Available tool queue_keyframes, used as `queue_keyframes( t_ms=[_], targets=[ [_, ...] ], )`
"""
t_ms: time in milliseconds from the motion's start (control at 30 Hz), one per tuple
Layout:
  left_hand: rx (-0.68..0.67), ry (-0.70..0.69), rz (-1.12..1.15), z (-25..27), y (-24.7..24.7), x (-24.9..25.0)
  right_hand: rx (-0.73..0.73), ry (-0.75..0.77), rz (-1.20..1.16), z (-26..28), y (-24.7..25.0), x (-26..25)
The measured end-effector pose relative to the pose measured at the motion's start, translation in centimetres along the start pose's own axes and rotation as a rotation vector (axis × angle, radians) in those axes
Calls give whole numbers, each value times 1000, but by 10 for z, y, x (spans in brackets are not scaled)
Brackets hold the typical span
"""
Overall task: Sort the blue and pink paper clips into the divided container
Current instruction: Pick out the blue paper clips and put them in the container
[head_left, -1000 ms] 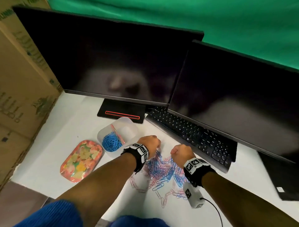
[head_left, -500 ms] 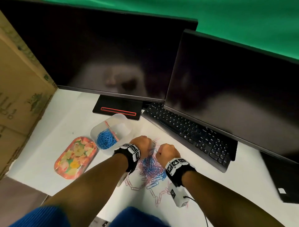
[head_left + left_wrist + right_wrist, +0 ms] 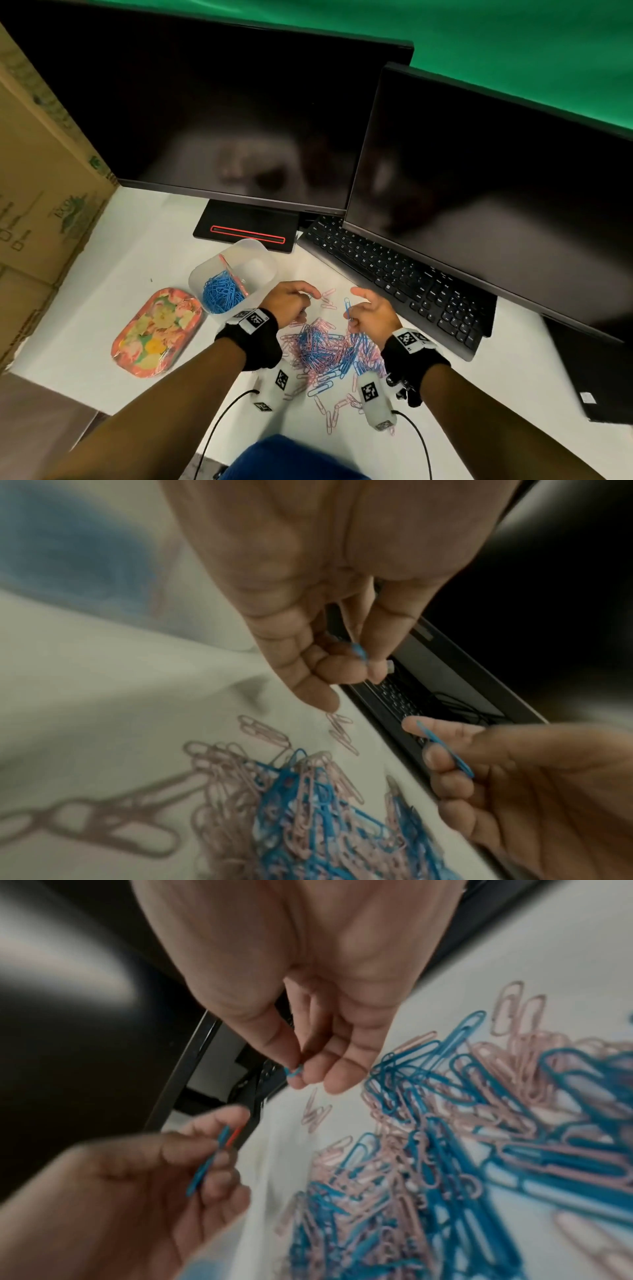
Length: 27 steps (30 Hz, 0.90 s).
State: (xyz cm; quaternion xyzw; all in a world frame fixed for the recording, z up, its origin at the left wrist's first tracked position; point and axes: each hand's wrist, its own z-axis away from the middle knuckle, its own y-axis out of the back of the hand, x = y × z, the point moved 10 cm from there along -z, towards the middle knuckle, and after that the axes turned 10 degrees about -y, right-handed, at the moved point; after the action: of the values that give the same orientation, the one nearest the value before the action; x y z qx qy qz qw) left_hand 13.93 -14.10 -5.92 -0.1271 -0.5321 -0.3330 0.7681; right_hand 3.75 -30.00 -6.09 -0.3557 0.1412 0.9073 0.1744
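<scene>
Both hands hang over a tangled heap of blue and pink paper clips (image 3: 325, 346) on the white worktop (image 3: 113, 274). The right hand (image 3: 371, 313) pinches a blue paper clip (image 3: 347, 308) between thumb and fingers (image 3: 298, 1080), the clip standing up out of the grip in the head view. The left hand (image 3: 291, 301) has its fingers (image 3: 339, 669) curled round a second blue clip (image 3: 359, 650), held at the fingertips (blurred in the left wrist view, but the colour is plain).

The divided container (image 3: 263, 253), a translucent tub, sits on the worktop just beyond the left hand, near the foot of the left monitor (image 3: 205, 113). Its nearer compartment holds a mass of blue clips (image 3: 221, 294); the far compartment looks pale, and I cannot tell what is in it. A few pink clips (image 3: 327, 301) lie loose between the two hands, and more trail off the near edge of the heap.

To the left of the container lies a flowered tray (image 3: 157, 332). A black keyboard (image 3: 404, 277) runs under the right monitor (image 3: 496, 192), and a cardboard box (image 3: 37, 192) stands at the far left.
</scene>
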Motion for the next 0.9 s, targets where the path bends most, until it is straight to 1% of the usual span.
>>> queue_keyframes(
  t_ms=[67, 133, 200, 267, 300, 333, 367, 400, 467, 500, 600, 633, 700, 833, 900],
  targets=[
    [23, 38, 168, 4, 0, 0, -73, -16, -161, 4, -3, -1],
    [54, 66, 330, 9, 0, 0, -136, -34, -255, 10, -5, -2],
    [77, 89, 432, 12, 3, -3, -156, -46, -304, 15, -4, -1],
    [74, 120, 440, 13, 4, -9, -147, -59, -338, 18, -1, 2],
    [61, 132, 390, 13, 4, -12, -144, -66, -342, 19, 1, 5],
    [39, 128, 290, 14, 5, -14, -136, -68, -309, 18, 3, 9],
    [10, 104, 144, 14, 5, -14, -130, -53, -214, 18, 5, 11],
    [-25, 59, -23, 15, 4, -11, -115, -19, -47, 18, 6, 14],
    [-102, -73, -317, 22, -8, 0, -79, 107, 391, 26, 5, 16],
    [-160, -141, -439, 27, -20, 5, -76, 180, 581, 31, 0, 18],
    [-354, -326, -815, 45, -60, 11, -112, 374, 1015, 51, -20, 27],
    [-398, -371, -900, 50, -71, 9, -110, 420, 1137, 55, -24, 31],
    [-443, -418, -1003, 54, -81, 4, -91, 482, 1260, 57, -28, 35],
    [-455, -407, -1055, 53, -83, -2, -76, 591, 1331, 60, -39, 34],
    [-446, -403, -1061, 52, -81, -3, -75, 614, 1344, 59, -43, 33]
  ],
)
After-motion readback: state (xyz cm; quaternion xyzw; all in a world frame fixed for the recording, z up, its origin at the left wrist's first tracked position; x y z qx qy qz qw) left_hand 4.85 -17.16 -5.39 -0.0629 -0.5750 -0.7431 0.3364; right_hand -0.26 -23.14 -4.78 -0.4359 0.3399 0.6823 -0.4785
